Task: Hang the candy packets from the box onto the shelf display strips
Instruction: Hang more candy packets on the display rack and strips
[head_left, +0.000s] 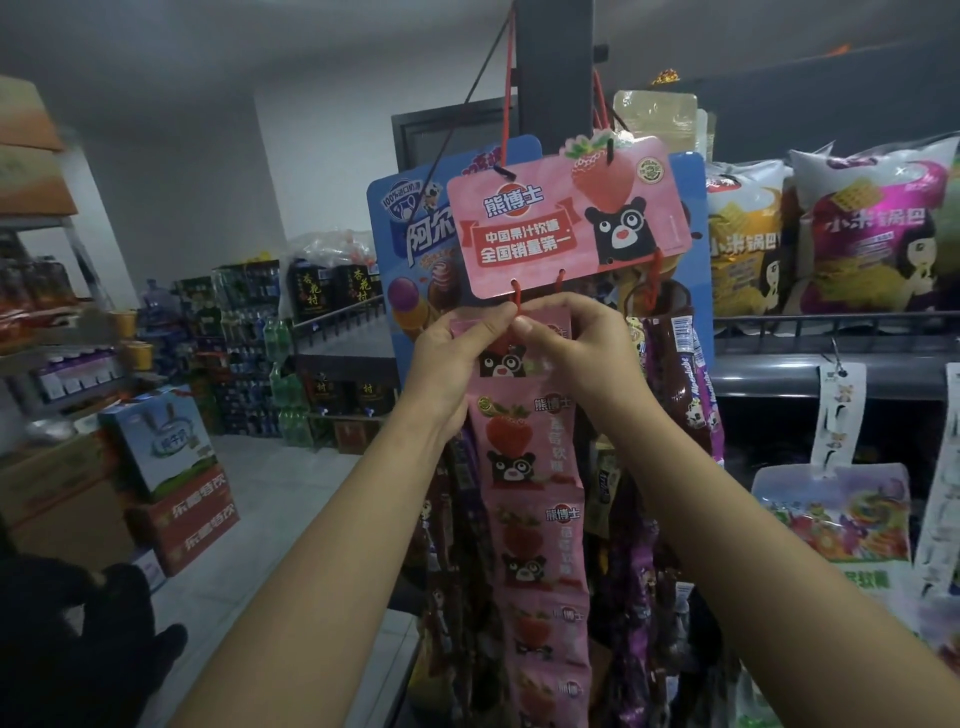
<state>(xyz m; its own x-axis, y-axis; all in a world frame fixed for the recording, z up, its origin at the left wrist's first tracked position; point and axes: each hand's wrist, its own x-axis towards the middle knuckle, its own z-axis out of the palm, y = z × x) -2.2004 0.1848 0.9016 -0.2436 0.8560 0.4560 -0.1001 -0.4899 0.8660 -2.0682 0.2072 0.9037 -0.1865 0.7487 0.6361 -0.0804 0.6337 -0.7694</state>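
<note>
A chain of pink strawberry candy packets (530, 467) hangs straight down in front of me. Both hands are raised to its top packet, just under a pink header card (566, 228) with a bear and a strawberry. My left hand (462, 353) pinches the packet's top edge from the left. My right hand (576, 343) pinches it from the right, by a red string loop (517, 296) that hangs from the card's lower edge. The card itself hangs on red cords from a dark post (553, 67). No box is in view.
A blue header card (410, 223) and dark purple candy strips (696, 384) hang behind and beside the pink chain. Snack bags (872, 228) fill the shelf to the right, and a white clip strip (839, 415) hangs below. Cartons (176, 483) and bottled drinks (249, 358) stand left.
</note>
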